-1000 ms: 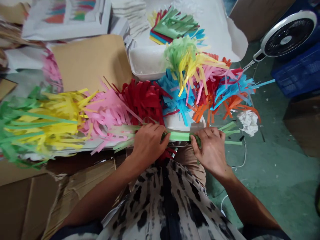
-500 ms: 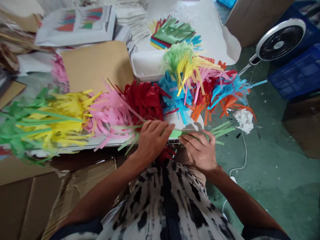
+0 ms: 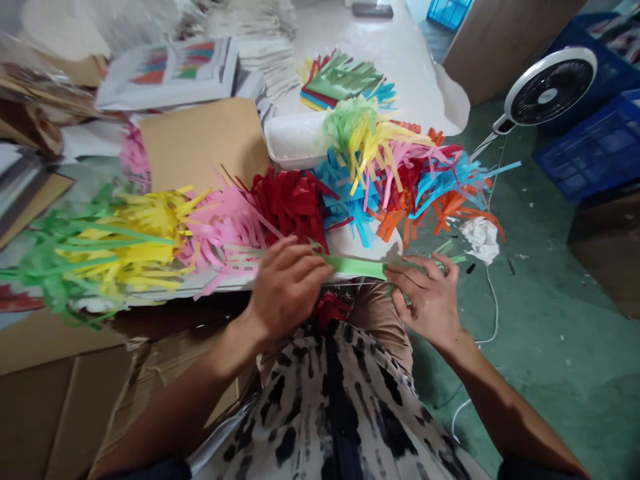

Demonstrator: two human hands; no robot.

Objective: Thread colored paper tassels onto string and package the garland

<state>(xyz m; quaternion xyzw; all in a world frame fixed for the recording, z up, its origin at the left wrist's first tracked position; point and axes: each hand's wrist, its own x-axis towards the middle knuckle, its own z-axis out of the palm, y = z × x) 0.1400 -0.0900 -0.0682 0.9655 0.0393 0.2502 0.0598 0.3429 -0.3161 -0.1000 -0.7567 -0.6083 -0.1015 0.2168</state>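
Observation:
A flat band of green tissue paper (image 3: pixel 357 267) stretches between my hands at the table's front edge, with cut fringe strips at its ends. My left hand (image 3: pixel 290 283) is closed over its left part, fingers curled down on the paper. The right end is pinched by my right hand (image 3: pixel 429 293), and loose green strips stick out past those fingers. Just beyond lies a garland of fringed tissue paper: green (image 3: pixel 47 243), yellow (image 3: pixel 137 220), pink (image 3: pixel 227 223), red (image 3: pixel 290 200) and blue (image 3: pixel 347 193) bunches. My fingertips partly hide the band.
Behind the garland are a brown cardboard sheet (image 3: pixel 205 143), a white tray (image 3: pixel 295 140) and a stack of fringed paper sheets (image 3: pixel 345 77). A fan (image 3: pixel 550 93), blue crates (image 3: pixel 590 147) and crumpled white paper (image 3: pixel 480 239) are at the right. Cardboard (image 3: pixel 65 400) lies lower left.
My hands have moved apart, left hand to the left and right hand to the right. More of the green band now shows flat between them. The view has shifted slightly.

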